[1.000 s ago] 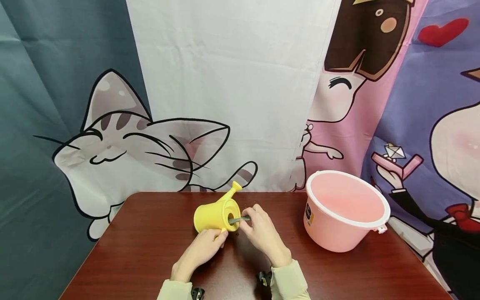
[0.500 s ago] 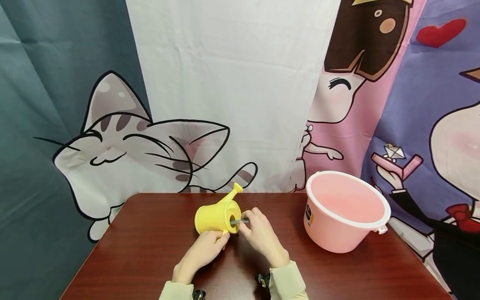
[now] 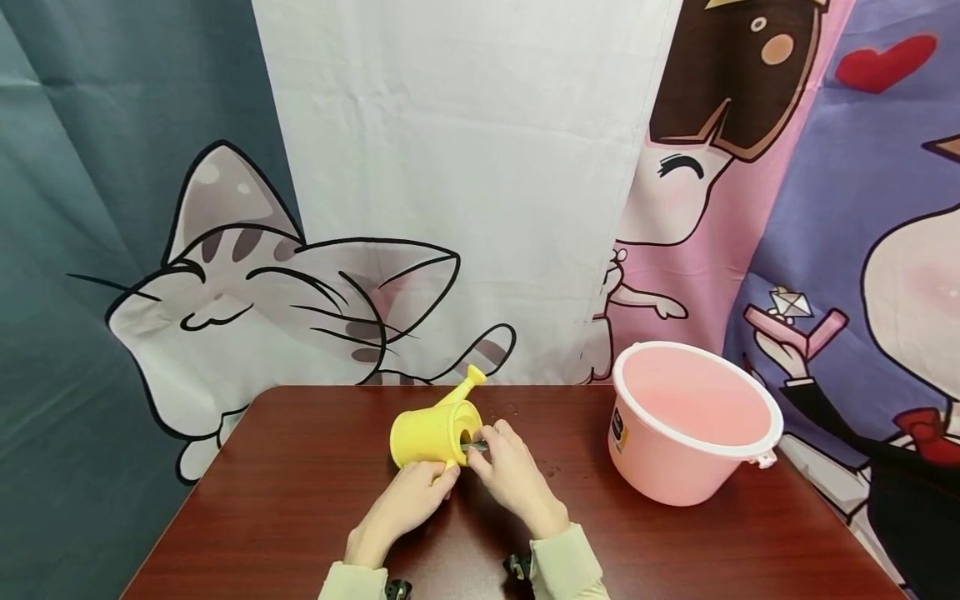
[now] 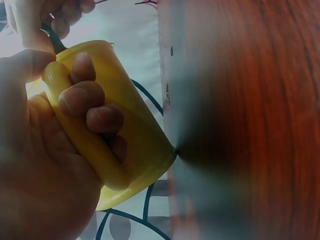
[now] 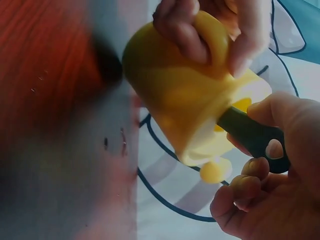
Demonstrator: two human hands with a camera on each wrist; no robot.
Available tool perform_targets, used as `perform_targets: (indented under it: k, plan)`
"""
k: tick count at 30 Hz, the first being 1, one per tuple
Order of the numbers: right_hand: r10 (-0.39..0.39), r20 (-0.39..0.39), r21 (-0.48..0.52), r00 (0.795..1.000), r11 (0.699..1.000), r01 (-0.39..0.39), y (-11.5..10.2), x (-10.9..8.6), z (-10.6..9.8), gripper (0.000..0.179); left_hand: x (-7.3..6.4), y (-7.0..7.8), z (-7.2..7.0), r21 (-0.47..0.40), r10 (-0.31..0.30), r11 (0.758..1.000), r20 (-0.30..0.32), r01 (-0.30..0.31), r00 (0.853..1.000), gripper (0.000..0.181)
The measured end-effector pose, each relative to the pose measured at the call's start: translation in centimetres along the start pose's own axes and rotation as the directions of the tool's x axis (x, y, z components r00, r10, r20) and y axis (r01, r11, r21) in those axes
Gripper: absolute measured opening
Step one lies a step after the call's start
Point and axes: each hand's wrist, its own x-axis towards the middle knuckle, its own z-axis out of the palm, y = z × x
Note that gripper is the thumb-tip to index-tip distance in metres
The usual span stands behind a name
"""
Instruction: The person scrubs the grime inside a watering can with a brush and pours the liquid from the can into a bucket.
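A small yellow watering can (image 3: 422, 437) is held tilted over the table, its mouth facing right and its spout pointing up to the back. My left hand (image 3: 408, 500) grips the can's handle (image 4: 82, 132), fingers curled round it. With thumb and fingers, my right hand (image 3: 517, 479) pinches a flat dark green handle (image 5: 250, 132) that has a hole near its end. The other end of this tool is inside the can's mouth and hidden, so its kind cannot be told. In the left wrist view, the can's bottom edge touches or nearly touches the table.
A pink bucket (image 3: 675, 467) with a white rim stands on the table to the right. Small water drops lie on the dark red-brown table (image 3: 300, 500). A cartoon-printed cloth (image 3: 465, 167) hangs behind the table's back edge.
My right hand has moved left and slightly down, closer to the can's mouth, and less of the green handle shows in the head view. The can and my left hand have barely shifted.
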Motion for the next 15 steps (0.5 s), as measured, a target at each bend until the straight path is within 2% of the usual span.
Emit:
perform_targets:
  k: [6,15]
  plan:
    - [0.020,-0.011,0.006,1.000,1.000,-0.020,0.0,0.1,-1.4,0.010,0.0,0.1,-0.1,-0.008,-0.002,1.000,-0.001,0.002,1.000,0.047]
    - [-0.028,-0.047,-0.034,0.999,0.999,0.026,-0.6,0.1,-3.2,0.007,-0.2,0.4,-0.1,-0.001,0.017,1.000,-0.007,-0.017,1.000,0.048]
